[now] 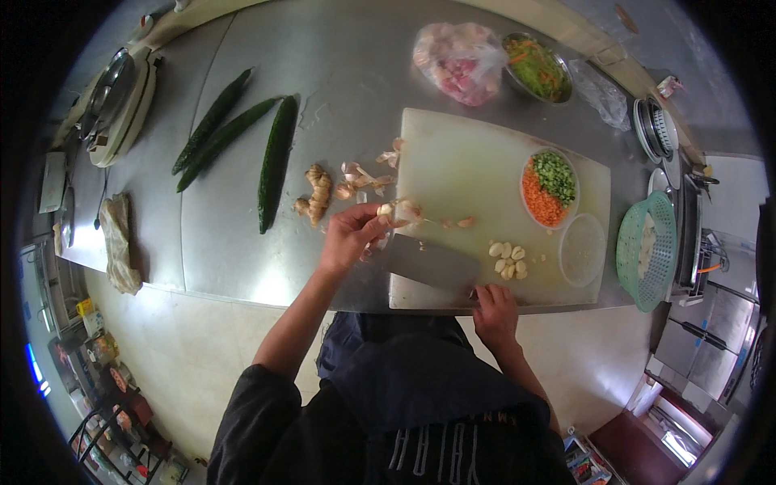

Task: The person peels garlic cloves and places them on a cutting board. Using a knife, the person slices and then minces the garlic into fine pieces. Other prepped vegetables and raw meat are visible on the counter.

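Note:
My left hand [354, 236] pinches a garlic clove [384, 210] between thumb and fingers, over the left edge of the white cutting board [461, 145]. My right hand [496, 312] grips the handle end of a cleaver [431, 260], whose broad blade lies flat across the board's near left part. Beside the blade, several peeled garlic cloves [508, 259] form a small pile. Papery garlic skins [357, 176] lie left of the board, next to a ginger root [317, 191]. A round container of diced carrot and green vegetable [548, 188] stands on the board, near an empty clear container [582, 250].
Cucumbers [277, 163] lie on the steel table at left, a cloth [119, 242] farther left. Behind the board are a plastic bag of raw meat [458, 66] and a metal bowl of shredded vegetables [536, 66]. A green colander [664, 254] stands at right.

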Available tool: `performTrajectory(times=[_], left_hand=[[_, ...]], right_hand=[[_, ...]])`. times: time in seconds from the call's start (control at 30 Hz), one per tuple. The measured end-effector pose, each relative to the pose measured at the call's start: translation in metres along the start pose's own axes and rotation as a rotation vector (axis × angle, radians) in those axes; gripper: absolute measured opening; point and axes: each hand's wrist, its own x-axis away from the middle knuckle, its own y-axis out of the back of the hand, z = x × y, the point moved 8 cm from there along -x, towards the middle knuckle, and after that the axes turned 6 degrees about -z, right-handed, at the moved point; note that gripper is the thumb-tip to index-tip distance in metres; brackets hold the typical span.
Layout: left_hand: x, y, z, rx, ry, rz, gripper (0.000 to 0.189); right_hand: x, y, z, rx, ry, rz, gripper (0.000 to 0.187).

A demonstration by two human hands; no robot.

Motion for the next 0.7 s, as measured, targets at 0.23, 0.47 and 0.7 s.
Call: performTrajectory(times=[0.23, 0.47, 0.7], left_hand=[[0.023, -0.013, -0.001, 0.197, -0.019, -0.157, 0.012], [0.020, 0.007, 0.007, 0.065, -0.165, -0.305, 0.010], [0.033, 0.001, 0.013, -0.145, -0.307, -0.336, 0.014]], right_hand=[[0.007, -0.011, -0.006, -0.129, 0.097, 0.023, 0.042], [0.021, -0.010, -0.016, -0.503, -0.260, 0.249, 0.040], [0.019, 0.003, -0.024, -0.714, -0.428, 0.181, 0.028]])
